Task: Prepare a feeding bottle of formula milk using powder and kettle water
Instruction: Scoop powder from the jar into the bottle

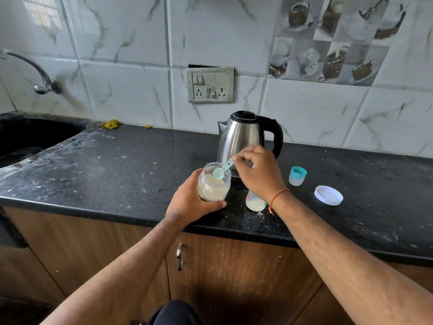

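My left hand [191, 202] grips a clear jar of pale formula powder [213, 185], lifted and tilted slightly above the black counter. My right hand [256, 171] pinches the handle of a teal scoop [221, 171], whose bowl sits inside the jar's open mouth. Under my right wrist stands the feeding bottle [255, 201], uncapped, with whitish content in its lower part; its top is hidden by my hand. A steel electric kettle [243, 134] with a black handle and lid stands right behind my hands.
A teal-topped bottle cap [297, 175] and a white jar lid [328, 195] lie on the counter [117, 170] to the right. A sink [28, 137] and tap [42, 78] are at the far left. A wall socket panel [210, 85] is above the kettle.
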